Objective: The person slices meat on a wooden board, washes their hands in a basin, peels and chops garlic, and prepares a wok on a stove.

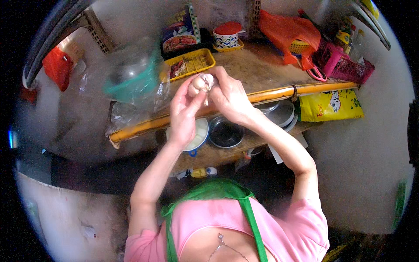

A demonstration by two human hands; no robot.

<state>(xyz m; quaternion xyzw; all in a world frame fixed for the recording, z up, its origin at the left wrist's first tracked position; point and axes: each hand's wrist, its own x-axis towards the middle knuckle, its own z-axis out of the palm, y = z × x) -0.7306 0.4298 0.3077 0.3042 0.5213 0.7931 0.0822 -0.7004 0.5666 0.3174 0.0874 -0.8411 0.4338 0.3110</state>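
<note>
A pale garlic bulb [199, 84] is held up above the wooden shelf's front edge. My left hand [184, 113] cups it from the left, its thumb against the lower side. My right hand [229, 95] has its curled fingers against the bulb's right side; what its fingertips pinch is partly hidden. Just behind the hands lies a yellow plastic basket [199, 62] with some reddish-purple and white pieces at its left end.
The shelf has a yellow front rail [271, 95]. A teal basin [131, 88] under clear plastic stands left; a patterned cup [226, 40], a red plastic bag [288, 32], pink scissors [317, 73] and a magenta basket [347, 67] are behind and right. Bowls and a dark pan [226, 132] sit below.
</note>
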